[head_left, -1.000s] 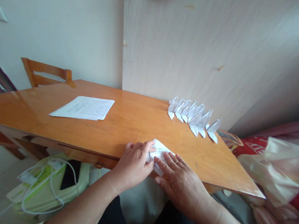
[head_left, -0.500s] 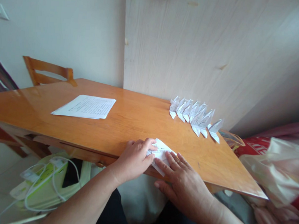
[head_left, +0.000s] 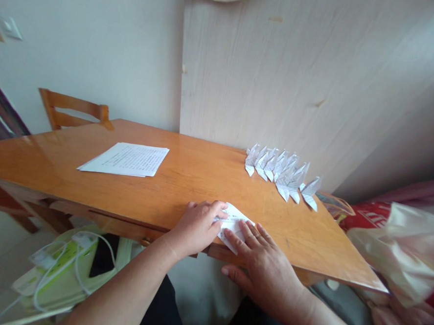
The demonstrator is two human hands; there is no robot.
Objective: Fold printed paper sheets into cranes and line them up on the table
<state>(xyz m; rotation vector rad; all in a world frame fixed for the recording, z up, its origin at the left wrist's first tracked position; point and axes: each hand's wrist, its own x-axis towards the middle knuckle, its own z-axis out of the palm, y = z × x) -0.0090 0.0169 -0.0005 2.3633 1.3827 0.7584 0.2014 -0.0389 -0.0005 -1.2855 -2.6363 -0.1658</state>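
Note:
A folded piece of printed white paper [head_left: 237,216] lies at the front edge of the wooden table [head_left: 197,176]. On its left side, my left hand [head_left: 201,226] has its bent fingers and thumb on the paper, gripping that edge. My right hand [head_left: 260,258] lies with fingers spread over the right part of the paper, its thumb out past the table edge. Several folded paper pieces [head_left: 284,179] stand in rows at the back right of the table. A stack of printed sheets [head_left: 127,159] lies on the left.
A wooden chair [head_left: 75,109] stands behind the table's left end. Below the table at left are a power strip [head_left: 60,261], white cables and a black phone [head_left: 104,256]. Plastic bags [head_left: 399,242] crowd the right side, and a wall board [head_left: 243,85] rises behind.
The view has tilted up slightly, so the wall and table appear lower, and a round object shows at the top. Both hands keep nearly the same hold on the paper.

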